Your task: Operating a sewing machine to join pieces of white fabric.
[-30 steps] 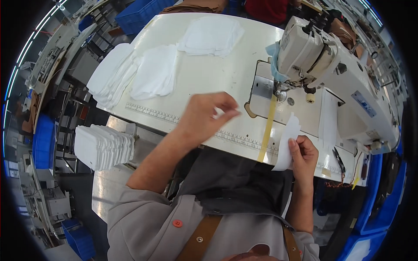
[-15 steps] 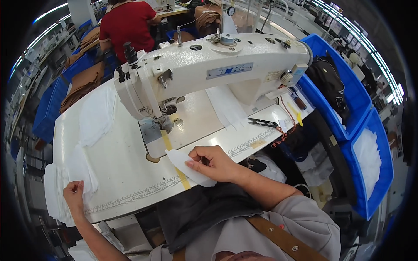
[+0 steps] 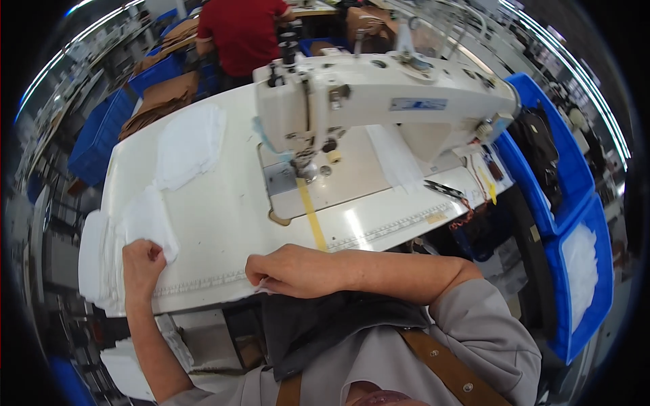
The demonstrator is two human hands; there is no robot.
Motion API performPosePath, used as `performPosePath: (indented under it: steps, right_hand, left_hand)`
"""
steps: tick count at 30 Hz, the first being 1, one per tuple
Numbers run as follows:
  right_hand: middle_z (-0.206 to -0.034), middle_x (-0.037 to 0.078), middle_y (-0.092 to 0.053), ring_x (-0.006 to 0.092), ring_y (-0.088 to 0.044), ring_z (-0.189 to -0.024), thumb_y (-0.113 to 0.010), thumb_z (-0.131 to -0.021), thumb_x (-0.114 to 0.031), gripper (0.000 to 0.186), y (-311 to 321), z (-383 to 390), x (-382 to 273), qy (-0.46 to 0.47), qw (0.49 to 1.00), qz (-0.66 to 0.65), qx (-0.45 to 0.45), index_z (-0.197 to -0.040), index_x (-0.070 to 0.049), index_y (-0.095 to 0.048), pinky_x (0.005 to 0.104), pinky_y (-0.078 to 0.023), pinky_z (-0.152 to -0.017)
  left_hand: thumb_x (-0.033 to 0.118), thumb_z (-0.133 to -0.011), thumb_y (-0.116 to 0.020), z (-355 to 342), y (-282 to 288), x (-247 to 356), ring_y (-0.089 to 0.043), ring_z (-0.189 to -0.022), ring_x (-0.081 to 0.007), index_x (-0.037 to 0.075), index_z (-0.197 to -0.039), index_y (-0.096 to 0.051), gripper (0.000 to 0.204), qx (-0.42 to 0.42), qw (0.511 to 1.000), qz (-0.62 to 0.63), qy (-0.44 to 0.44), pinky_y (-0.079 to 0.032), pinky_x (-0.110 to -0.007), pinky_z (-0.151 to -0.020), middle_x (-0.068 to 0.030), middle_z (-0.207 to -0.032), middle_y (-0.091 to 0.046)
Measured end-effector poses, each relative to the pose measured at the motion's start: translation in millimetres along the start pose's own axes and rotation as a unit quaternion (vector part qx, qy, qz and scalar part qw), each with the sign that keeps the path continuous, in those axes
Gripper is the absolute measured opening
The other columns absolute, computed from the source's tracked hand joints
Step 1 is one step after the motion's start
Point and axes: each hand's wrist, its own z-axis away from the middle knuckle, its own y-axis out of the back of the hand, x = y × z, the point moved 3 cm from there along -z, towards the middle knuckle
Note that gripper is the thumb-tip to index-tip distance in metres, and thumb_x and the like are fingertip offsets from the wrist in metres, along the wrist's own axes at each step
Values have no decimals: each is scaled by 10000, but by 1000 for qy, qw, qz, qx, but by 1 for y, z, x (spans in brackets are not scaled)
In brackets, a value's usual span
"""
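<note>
My left hand [image 3: 143, 264] is at the table's left front, its fingers pinched at the edge of a white fabric piece [image 3: 150, 222] on a stack. Near the front edge, my right hand [image 3: 294, 271] is closed. A pale sliver of white fabric [image 3: 263, 290] shows below its fingers; the rest of that piece is hidden by the hand and the table edge. Beyond the right hand stands a white sewing machine [image 3: 372, 95], its needle area above a metal plate. A yellow tape strip [image 3: 311, 215] runs from there toward me.
Another white fabric stack [image 3: 191, 145] lies farther back on the table [image 3: 223, 196]. Black thread snips [image 3: 443, 189] rest at the right. Blue bins [image 3: 562, 264] stand to the right, and another blue bin [image 3: 101, 139] with brown pieces at left. A person in red [image 3: 238, 37] sits beyond.
My right hand has moved left and toward me, off the yellow tape, with its white piece now mostly hidden. My left hand remains at the left stack. The whole view has shifted.
</note>
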Motion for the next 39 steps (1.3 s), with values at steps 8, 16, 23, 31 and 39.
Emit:
performPosePath:
  steps: [8, 16, 23, 31, 39]
  right_hand:
    - [-926, 113, -698, 353, -664, -863, -689, -839, -51, 226, -2, -46, -7, 23, 993, 108, -46, -1062, -79, -669, 433, -525, -793]
    - [-1364, 171, -609, 378, -582, -1258, -724, -780, -38, 194, -29, -127, 14, 169, 966, 194, 20, -970, -48, -688, 459, -482, -1035]
    - [-1392, 209, -593, 389, -535, -1373, -659, -848, 3, 185, -55, -153, 47, 182, 951, 250, 19, -1013, 29, -582, 492, -438, -1163]
    - [-1392, 203, -606, 361, -538, -1388, -622, -894, -3, 201, -58, -153, 44, 164, 950, 267, 9, -1081, 40, -563, 473, -426, -1183]
    - [-1365, 205, -613, 353, -545, -1376, -615, -901, -11, 194, -57, -154, 41, 169, 946, 277, 19, -1082, 49, -578, 459, -427, -1182]
  left_hand:
    - [61, -823, -781, -7, -4, -29, -649, -685, -72, -30, -908, -755, 128, -53, 953, 255, 153, -518, -247, -616, -25, -758, -708]
    - [57, -877, -765, 0, -9, -43, -612, -670, -50, -18, -935, -754, 95, -85, 909, 365, 182, -501, -209, -614, -10, -809, -702]
    - [57, -923, -730, -3, -11, -39, -535, -618, -22, -4, -966, -714, 76, -81, 908, 377, 164, -443, -191, -561, 36, -728, -622]
    - [114, -978, -699, -9, -2, -59, -538, -721, -17, 29, -1068, -705, 124, -10, 900, 386, 203, -446, -188, -656, 40, -847, -636]
    - [131, -978, -721, -41, 35, -89, -573, -796, -25, 40, -1114, -734, 164, 155, 824, 521, 158, -443, -197, -697, 41, -933, -695]
